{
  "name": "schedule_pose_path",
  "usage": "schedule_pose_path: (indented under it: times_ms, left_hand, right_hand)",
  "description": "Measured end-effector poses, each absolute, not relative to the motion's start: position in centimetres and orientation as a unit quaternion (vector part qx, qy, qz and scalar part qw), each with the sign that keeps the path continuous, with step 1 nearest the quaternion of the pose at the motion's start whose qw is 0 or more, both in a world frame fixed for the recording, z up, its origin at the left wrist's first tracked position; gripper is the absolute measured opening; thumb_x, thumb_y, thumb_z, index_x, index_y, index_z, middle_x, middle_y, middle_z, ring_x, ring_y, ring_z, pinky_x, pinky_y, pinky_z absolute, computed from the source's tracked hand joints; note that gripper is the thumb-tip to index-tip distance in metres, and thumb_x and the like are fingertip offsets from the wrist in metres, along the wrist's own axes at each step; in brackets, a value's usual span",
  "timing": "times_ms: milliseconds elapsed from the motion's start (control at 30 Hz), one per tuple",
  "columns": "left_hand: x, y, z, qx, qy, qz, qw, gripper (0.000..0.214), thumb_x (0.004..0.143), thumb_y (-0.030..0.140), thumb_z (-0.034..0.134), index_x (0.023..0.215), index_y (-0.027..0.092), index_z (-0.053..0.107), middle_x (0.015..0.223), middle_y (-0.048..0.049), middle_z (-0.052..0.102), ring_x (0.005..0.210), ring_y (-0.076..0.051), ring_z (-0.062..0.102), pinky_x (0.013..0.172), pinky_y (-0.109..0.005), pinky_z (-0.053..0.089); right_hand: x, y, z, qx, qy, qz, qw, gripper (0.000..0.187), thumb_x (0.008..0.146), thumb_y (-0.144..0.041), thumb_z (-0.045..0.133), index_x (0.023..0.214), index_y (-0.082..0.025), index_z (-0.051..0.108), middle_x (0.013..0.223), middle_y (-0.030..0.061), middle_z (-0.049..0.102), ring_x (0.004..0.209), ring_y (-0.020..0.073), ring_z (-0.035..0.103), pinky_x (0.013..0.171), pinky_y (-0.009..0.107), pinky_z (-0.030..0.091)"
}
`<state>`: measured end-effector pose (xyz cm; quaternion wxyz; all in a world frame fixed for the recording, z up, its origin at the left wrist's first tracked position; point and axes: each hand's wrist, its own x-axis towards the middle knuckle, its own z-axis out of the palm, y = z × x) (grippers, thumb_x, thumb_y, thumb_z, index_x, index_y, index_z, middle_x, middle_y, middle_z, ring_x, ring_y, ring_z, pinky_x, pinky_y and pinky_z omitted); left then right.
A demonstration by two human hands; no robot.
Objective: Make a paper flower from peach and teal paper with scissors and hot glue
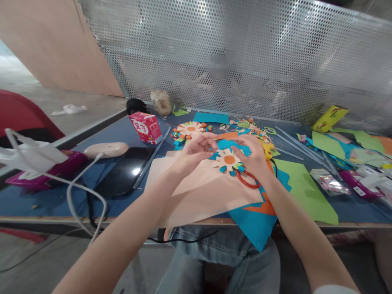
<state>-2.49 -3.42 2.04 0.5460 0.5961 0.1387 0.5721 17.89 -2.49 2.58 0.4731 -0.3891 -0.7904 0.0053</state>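
Note:
A layered paper flower (pixel 221 164) with cream, blue and green petals and an orange centre is between my hands, above a cream paper sheet (pixel 196 196). My left hand (pixel 199 150) is to its left, fingers loosely curved and apart, holding nothing visible. On the other side is my right hand (pixel 252 154), its fingers spread and its thumb close to the petals; whether the thumb touches them is unclear. Red-handled scissors (pixel 248 184) lie partly under my right hand. Farther back lies another paper flower (pixel 191 128). Beside my right hand is a yellow tool (pixel 267 150), partly hidden.
A pink box (pixel 145 127), black phone (pixel 124 173) and white cable (pixel 72 192) are on the left. Green paper (pixel 309 190) lies right; blue paper (pixel 255 228) overhangs the front edge. Paper scraps line the back, below a perforated metal panel (pixel 245 57). A yellow box (pixel 330 118) stands right.

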Motion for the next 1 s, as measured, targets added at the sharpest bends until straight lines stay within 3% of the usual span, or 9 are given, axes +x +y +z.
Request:
schedule_pose_path:
  times_ms: [200, 533, 767, 1000]
  left_hand:
    - [-2.60, -3.41, 1.60, 0.672, 0.203, 0.530, 0.477, 0.036, 0.075, 0.019, 0.063, 0.111, 0.021, 0.059, 0.096, -0.0047, 0.062, 0.089, -0.016, 0.055, 0.076, -0.028, 0.043]
    - [-2.32, -3.87, 2.01, 0.685, 0.206, 0.495, 0.492, 0.033, 0.077, 0.019, 0.063, 0.110, 0.021, 0.059, 0.101, -0.0062, 0.064, 0.095, -0.017, 0.057, 0.076, -0.026, 0.044]
    - [-2.35, -3.90, 2.14, 0.683, 0.206, 0.492, 0.499, 0.033, 0.077, 0.019, 0.062, 0.109, 0.020, 0.061, 0.101, -0.0074, 0.064, 0.095, -0.018, 0.057, 0.078, -0.028, 0.045]
    - [-2.52, -3.67, 1.86, 0.676, 0.204, 0.485, 0.516, 0.031, 0.075, 0.021, 0.064, 0.106, 0.019, 0.062, 0.092, -0.0065, 0.063, 0.086, -0.016, 0.057, 0.075, -0.029, 0.045]
  right_hand:
    - [16.99, -3.76, 2.94, -0.346, -0.808, 0.092, 0.468, 0.016, 0.082, -0.037, 0.058, 0.085, -0.025, 0.068, 0.089, 0.0014, 0.070, 0.089, 0.0182, 0.062, 0.086, 0.035, 0.043]
    - [16.86, -3.46, 2.54, -0.368, -0.798, 0.049, 0.474, 0.013, 0.082, -0.028, 0.058, 0.079, -0.024, 0.070, 0.081, 0.0008, 0.071, 0.082, 0.0167, 0.064, 0.079, 0.031, 0.045]
    - [16.93, -3.41, 2.51, -0.361, -0.808, 0.016, 0.466, 0.016, 0.083, -0.030, 0.055, 0.074, -0.024, 0.067, 0.080, 0.0013, 0.070, 0.082, 0.0176, 0.063, 0.080, 0.032, 0.043]
    - [16.91, -3.50, 2.64, -0.383, -0.797, 0.060, 0.463, 0.016, 0.081, -0.031, 0.053, 0.072, -0.024, 0.065, 0.077, 0.0014, 0.068, 0.076, 0.0168, 0.061, 0.079, 0.033, 0.045]
